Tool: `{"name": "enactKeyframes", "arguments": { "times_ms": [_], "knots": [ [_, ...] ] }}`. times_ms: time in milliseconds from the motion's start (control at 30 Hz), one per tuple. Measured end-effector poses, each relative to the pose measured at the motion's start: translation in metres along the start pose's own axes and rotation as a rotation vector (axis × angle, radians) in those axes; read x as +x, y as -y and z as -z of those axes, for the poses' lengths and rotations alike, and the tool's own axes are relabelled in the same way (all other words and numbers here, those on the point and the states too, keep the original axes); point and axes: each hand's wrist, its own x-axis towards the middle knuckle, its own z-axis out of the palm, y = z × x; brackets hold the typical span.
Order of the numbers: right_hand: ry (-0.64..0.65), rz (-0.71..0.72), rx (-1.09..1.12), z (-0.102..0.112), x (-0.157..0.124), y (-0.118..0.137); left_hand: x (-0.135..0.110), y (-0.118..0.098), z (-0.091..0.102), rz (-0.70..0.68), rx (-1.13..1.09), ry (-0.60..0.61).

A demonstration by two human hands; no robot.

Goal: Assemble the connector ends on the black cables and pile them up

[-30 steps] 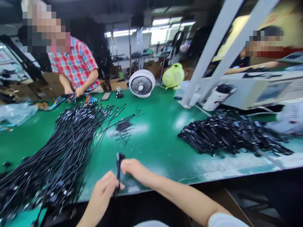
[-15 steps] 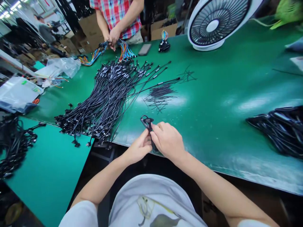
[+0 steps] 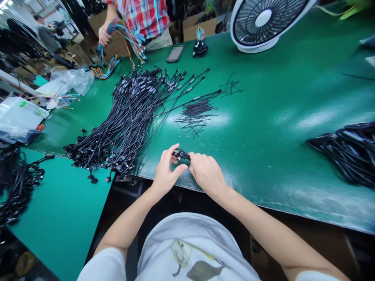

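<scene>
A bundled black cable (image 3: 183, 155) with a connector end is held above the front edge of the green table. My right hand (image 3: 207, 171) is closed around it, its fingers wrapped over most of the length. My left hand (image 3: 167, 168) is beside the connector end, thumb and fingers spread apart; the fingertips are right at the connector, and whether they touch it is hard to see. Ahead of my hands is a small pile of thin black ties (image 3: 197, 109). To the left lies a big heap of black cables (image 3: 131, 109) with connectors at both ends.
More black cables (image 3: 348, 152) lie at the right, others (image 3: 17, 183) at the far left. A white fan (image 3: 262, 23) stands at the back. Across the table, a person in a checked shirt (image 3: 146, 15) holds colourful wires (image 3: 125, 33). Plastic bags (image 3: 73, 82) lie at the left.
The cable has tipped from upright to pointing left. My left hand has opened and shifted slightly left. The person opposite has lifted the colourful wires and moved a hand leftward.
</scene>
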Motion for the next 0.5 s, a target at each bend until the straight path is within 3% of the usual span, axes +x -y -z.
{"name": "enactKeyframes", "arguments": {
  "times_ms": [167, 300, 400, 500],
  "knots": [
    [-0.004, 0.001, 0.007, -0.003, 0.000, 0.002, 0.009, 0.009, -0.002, -0.283, 0.288, -0.144],
    [-0.021, 0.015, -0.010, -0.004, -0.001, -0.005, 0.019, 0.015, 0.003, -0.465, 0.408, -0.186],
    [-0.034, 0.043, 0.062, -0.005, -0.004, -0.009, 0.023, 0.012, 0.001, -0.442, 0.354, -0.184],
    [-0.077, 0.050, 0.123, -0.004, -0.006, -0.009, 0.024, 0.003, -0.012, -0.269, 0.138, -0.218]
  ]
}}
